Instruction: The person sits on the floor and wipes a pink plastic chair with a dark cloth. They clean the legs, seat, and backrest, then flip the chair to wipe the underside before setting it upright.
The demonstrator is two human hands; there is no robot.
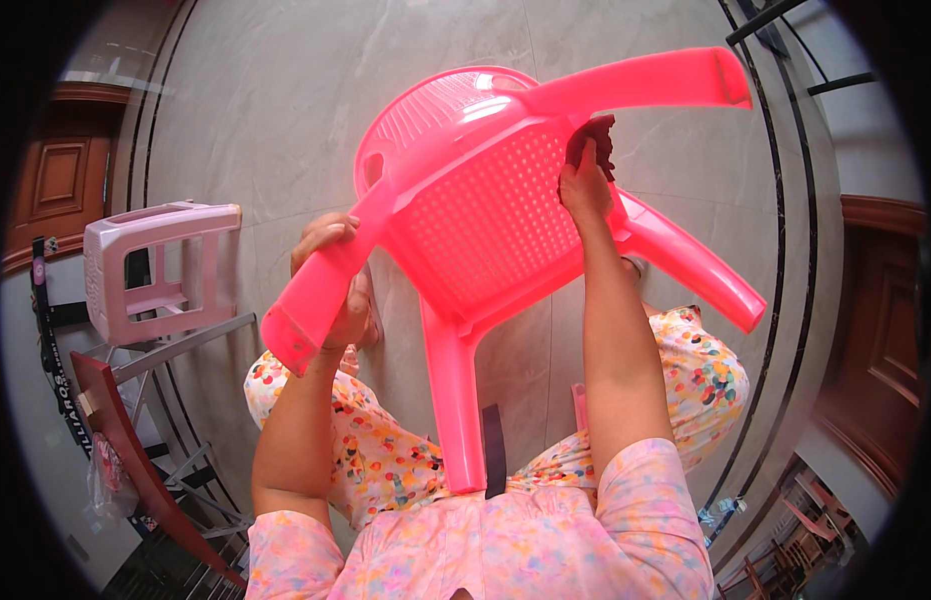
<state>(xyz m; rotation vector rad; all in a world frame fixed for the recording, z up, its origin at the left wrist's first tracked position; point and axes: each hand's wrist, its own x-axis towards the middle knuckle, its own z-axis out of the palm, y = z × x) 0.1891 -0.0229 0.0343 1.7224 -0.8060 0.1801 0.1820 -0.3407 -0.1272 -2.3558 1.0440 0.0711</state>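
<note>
A bright pink plastic chair (488, 225) is turned over before me, the underside of its perforated seat facing up and its curved backrest pointing away. My left hand (334, 281) is wrapped around one chair leg at the left, near dark marks on the leg's end. In my right hand (587, 180) is a dark maroon cloth (602, 135), pressed against the side of the seat frame beside the base of the upper right leg. One lower leg comes down towards my lap; another points right.
A pale pink plastic stool (161, 270) is at the left, by a metal-legged red-topped table (135, 465) with a plastic bag (109, 480). Wooden doors (60, 176) stand at both sides. More chairs (818, 510) are at the lower right.
</note>
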